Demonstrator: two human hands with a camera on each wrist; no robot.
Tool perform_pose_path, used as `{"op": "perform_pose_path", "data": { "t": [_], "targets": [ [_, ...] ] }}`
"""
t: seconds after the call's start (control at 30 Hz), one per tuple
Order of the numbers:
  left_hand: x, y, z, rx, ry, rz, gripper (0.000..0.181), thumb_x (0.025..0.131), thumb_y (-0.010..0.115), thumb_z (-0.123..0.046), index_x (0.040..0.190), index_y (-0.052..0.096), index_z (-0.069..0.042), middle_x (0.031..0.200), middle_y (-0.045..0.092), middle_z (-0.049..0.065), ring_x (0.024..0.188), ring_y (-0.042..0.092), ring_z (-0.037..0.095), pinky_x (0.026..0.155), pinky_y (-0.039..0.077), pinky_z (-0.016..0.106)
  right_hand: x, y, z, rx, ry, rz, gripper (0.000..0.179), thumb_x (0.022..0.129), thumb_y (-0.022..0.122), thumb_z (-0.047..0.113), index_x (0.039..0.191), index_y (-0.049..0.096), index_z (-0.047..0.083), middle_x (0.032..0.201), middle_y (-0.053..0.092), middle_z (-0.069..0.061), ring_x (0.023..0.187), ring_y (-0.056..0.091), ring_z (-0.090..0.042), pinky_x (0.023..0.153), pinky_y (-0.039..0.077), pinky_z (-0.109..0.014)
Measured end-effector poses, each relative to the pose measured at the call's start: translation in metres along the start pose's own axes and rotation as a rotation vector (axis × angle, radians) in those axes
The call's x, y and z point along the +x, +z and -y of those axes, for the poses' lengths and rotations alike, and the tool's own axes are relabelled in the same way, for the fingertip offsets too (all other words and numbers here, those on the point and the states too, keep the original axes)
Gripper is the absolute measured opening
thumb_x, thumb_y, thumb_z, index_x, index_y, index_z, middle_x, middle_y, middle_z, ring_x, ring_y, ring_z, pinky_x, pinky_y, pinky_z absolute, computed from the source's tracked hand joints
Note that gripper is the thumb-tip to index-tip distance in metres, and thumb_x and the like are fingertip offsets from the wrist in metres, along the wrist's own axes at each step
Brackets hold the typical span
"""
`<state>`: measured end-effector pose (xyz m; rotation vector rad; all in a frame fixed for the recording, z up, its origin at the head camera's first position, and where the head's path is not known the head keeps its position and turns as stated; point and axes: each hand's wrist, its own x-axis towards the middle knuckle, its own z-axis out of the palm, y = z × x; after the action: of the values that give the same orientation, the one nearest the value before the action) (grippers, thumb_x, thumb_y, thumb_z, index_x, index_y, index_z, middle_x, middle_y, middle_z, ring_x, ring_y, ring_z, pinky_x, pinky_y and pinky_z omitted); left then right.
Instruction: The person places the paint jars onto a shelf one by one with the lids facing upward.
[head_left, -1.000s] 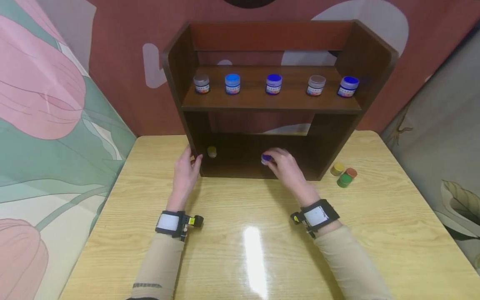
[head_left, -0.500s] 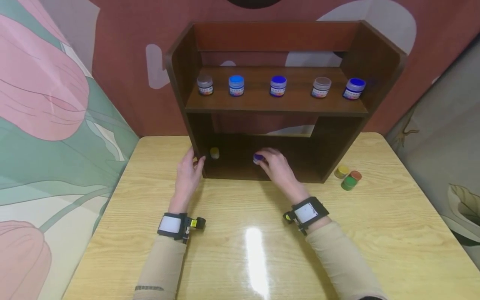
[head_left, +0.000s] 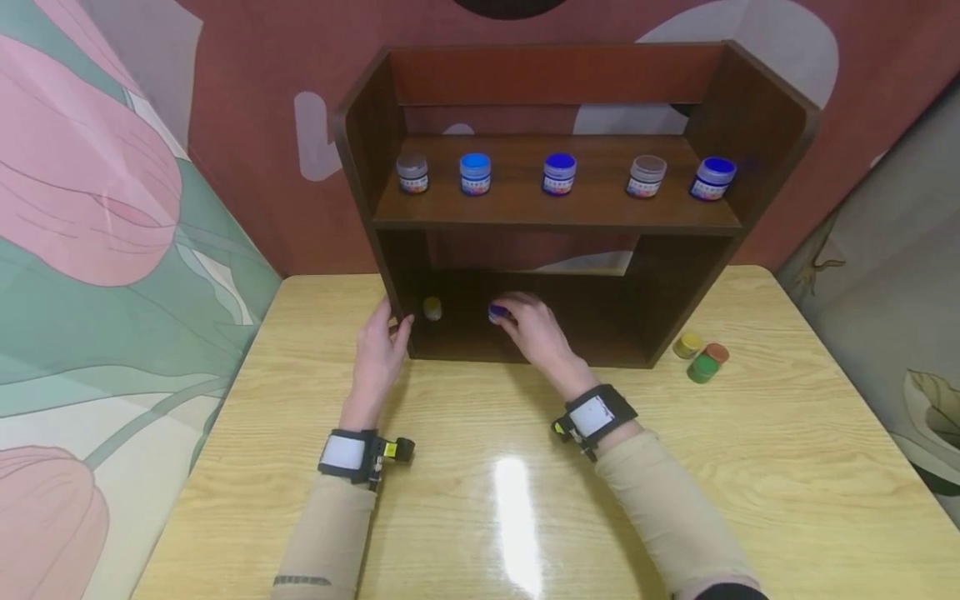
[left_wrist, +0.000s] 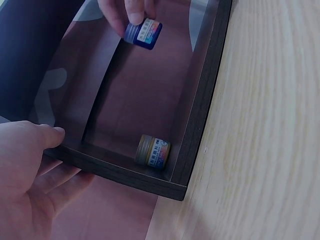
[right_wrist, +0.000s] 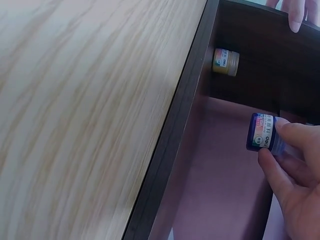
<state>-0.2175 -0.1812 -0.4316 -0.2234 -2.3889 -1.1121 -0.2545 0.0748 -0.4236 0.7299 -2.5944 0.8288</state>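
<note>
My right hand (head_left: 536, 329) pinches a small blue paint jar (right_wrist: 263, 132) by its lid end, inside the lower compartment of a dark wooden shelf (head_left: 555, 223). A yellow paint jar (left_wrist: 153, 151) stands at the left end of that compartment, beside the side panel. My left hand (head_left: 380, 354) grips the front edge of the left side panel, thumb on the inner side and fingers outside, as the left wrist view (left_wrist: 30, 165) shows.
Along the upper shelf board stand several paint jars, among them a light blue one (head_left: 475, 175) and a dark blue one (head_left: 558, 175). Right of the shelf, a yellow jar (head_left: 687, 345), a green jar (head_left: 703, 367) and a red-lidded jar (head_left: 717, 353) sit together on the wooden table (head_left: 450, 517).
My right hand has carried the blue paint jar leftward along the lower compartment, closer to the yellow jar. My left hand keeps its grip on the side panel. The head view has shifted slightly.
</note>
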Motion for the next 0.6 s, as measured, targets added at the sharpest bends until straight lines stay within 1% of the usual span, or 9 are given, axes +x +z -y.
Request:
{"op": "perform_pose_path", "data": {
  "t": [0.13, 0.3, 0.6],
  "targets": [
    [0.000, 0.000, 0.001, -0.010, -0.002, 0.000, 0.028, 0.100, 0.059, -0.010, 0.127, 0.057, -0.002, 0.120, 0.067, 0.020, 0.116, 0.066, 0.033, 0.088, 0.062, 0.042, 0.005, 0.005, 0.005, 0.000, 0.005, 0.008, 0.022, 0.094, 0.070, 0.014, 0.114, 0.071, 0.005, 0.116, 0.071, -0.012, 0.110, 0.067, -0.031, 0.097, 0.057, -0.043],
    [0.001, -0.001, 0.002, -0.011, 0.016, -0.009, 0.028, 0.099, 0.060, -0.009, 0.126, 0.057, -0.002, 0.119, 0.068, 0.020, 0.116, 0.066, 0.034, 0.087, 0.062, 0.042, 0.011, 0.012, 0.011, 0.005, 0.016, 0.012, 0.024, 0.093, 0.071, 0.015, 0.114, 0.070, 0.004, 0.115, 0.071, -0.013, 0.110, 0.067, -0.031, 0.096, 0.058, -0.042],
    [0.000, -0.001, 0.002, -0.031, 0.010, 0.001, 0.030, 0.099, 0.061, -0.009, 0.128, 0.057, -0.002, 0.121, 0.067, 0.021, 0.117, 0.065, 0.034, 0.088, 0.062, 0.044, 0.019, 0.027, 0.009, 0.043, 0.039, 0.006, 0.024, 0.091, 0.073, 0.014, 0.113, 0.071, 0.005, 0.115, 0.072, -0.013, 0.109, 0.068, -0.030, 0.095, 0.059, -0.040]
  ]
}}
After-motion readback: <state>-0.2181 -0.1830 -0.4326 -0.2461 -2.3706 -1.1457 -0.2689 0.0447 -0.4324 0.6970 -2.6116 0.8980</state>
